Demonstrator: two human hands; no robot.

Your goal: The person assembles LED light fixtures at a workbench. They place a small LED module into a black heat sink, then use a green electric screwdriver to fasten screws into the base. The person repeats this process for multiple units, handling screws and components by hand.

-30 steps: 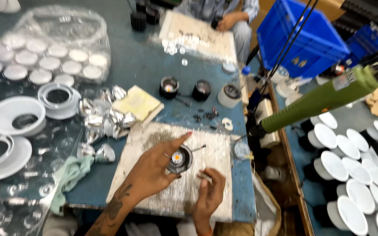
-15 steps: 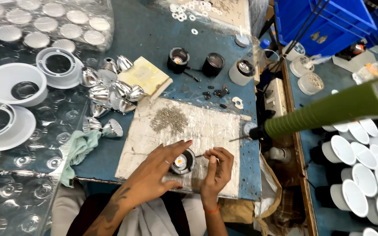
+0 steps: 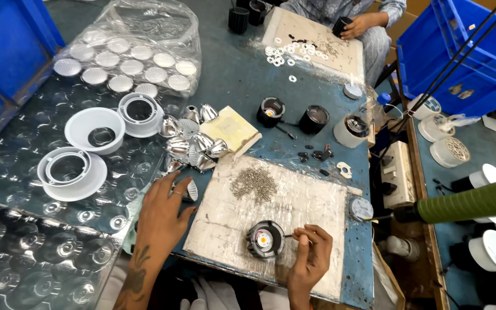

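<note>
Right hand (image 3: 311,258) of mine pinches a thin tool, fingertips closed on it, its tip at the black round housing (image 3: 265,239) sitting on the worn white board (image 3: 294,198). My left hand (image 3: 162,215) lies spread open at the board's left edge, fingertips touching a shiny reflector cup (image 3: 189,189), with a pile of small screws (image 3: 254,183) farther up the board.

The left hand (image 3: 162,215) has left the round black lamp housing (image 3: 265,239) and now reaches left to a shiny reflector cone (image 3: 190,189). The right hand (image 3: 311,258) remains alone beside the housing, lower centre.
</note>
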